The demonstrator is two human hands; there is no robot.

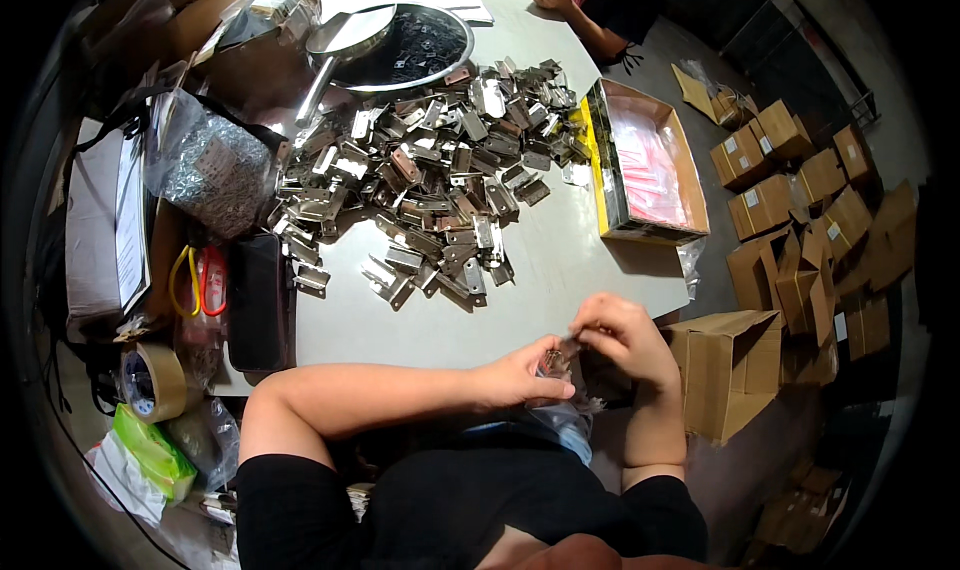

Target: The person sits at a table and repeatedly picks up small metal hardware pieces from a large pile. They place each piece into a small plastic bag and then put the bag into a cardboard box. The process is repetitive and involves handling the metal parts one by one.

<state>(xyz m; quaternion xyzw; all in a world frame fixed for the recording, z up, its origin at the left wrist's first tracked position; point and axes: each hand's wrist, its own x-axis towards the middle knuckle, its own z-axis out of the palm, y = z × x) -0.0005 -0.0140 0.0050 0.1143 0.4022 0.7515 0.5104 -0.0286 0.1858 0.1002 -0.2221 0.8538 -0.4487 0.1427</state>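
Just past the table's near edge, my left hand (520,375) is closed around a small clear plastic bag (554,363) with metallic-looking bits showing in it. My right hand (622,332) is held close beside it, thumb and fingers pinched together at the bag's mouth. What those fingertips grip is too small to make out. Beyond my hands, a large heap of bent metal brackets (430,180) spreads across the white table (480,335).
A steel bowl (470,45) of small dark parts, with a metal scoop (352,32), stands behind the heap. An open box (652,232) holds red-and-clear packets. Left are a bag of screws (215,165), a black case (258,305) and tape (160,382). Cartons (725,370) crowd the right; a person (610,10) sits opposite.
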